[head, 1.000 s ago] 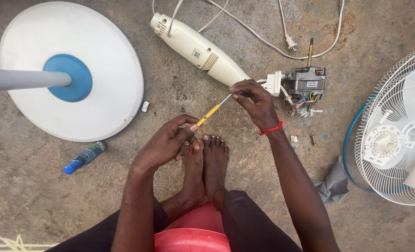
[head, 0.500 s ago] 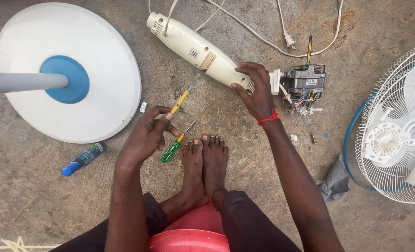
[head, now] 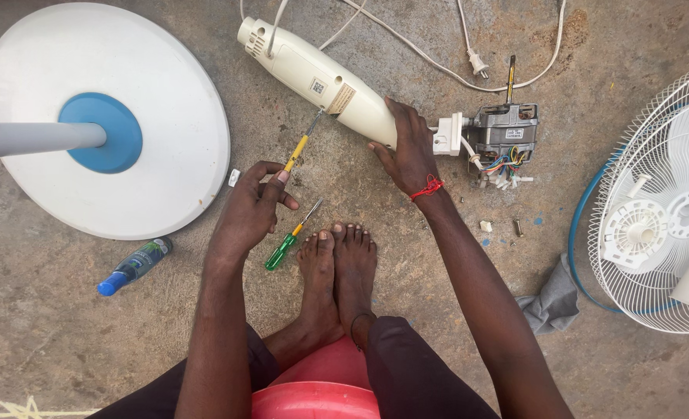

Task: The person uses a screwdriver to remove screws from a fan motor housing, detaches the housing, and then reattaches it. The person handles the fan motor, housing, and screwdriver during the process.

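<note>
The left hand [head: 250, 211] grasps a yellow-handled screwdriver [head: 301, 144] with its tip at the cream fan housing [head: 321, 84] lying on the concrete floor [head: 65, 334], while the right hand [head: 408, 149] clasps that housing's end beside the motor [head: 505, 133], and a green screwdriver [head: 288, 240] lies near the feet [head: 336, 271].

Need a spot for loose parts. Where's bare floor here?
Free: concrete below the fan base around the blue bottle, and between the right forearm and the grey rag. Crowded: near the motor, wires, small screws and the grille.
</note>
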